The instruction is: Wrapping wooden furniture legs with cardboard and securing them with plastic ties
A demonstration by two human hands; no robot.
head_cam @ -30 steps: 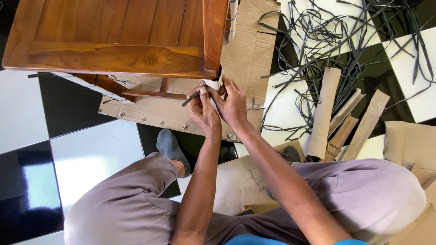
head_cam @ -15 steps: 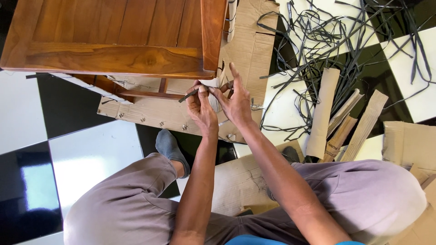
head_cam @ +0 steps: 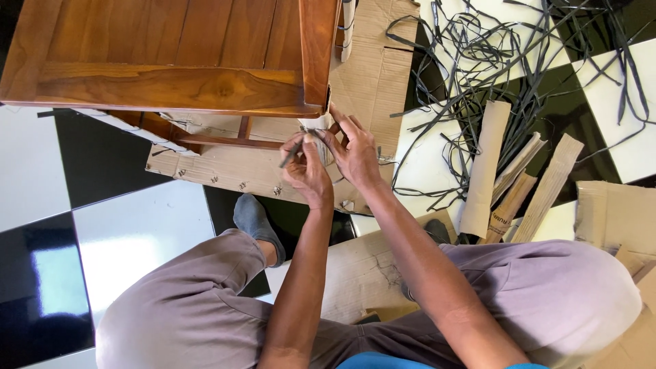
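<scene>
Left hand (head_cam: pixel 305 171) and right hand (head_cam: pixel 355 156) are pinching a thin, dark, flexible plastic strap (head_cam: pixel 290 153), probably light and slippery, beside the brown wooden cabinet (head_cam: pixel 171 55).

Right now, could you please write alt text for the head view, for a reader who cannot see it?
Seen from above, a squatting person's left hand pinches a dark strap end beside the right hand, under a wooden furniture piece. Cardboard and loose straps cover the checkered floor.

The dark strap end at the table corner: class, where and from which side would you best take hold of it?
Probably grip the free tail of the dark strap, which sticks out down-left from the left hand. Come from the open floor side, since the wooden table blocks above and the right hand crowds the right.
</scene>
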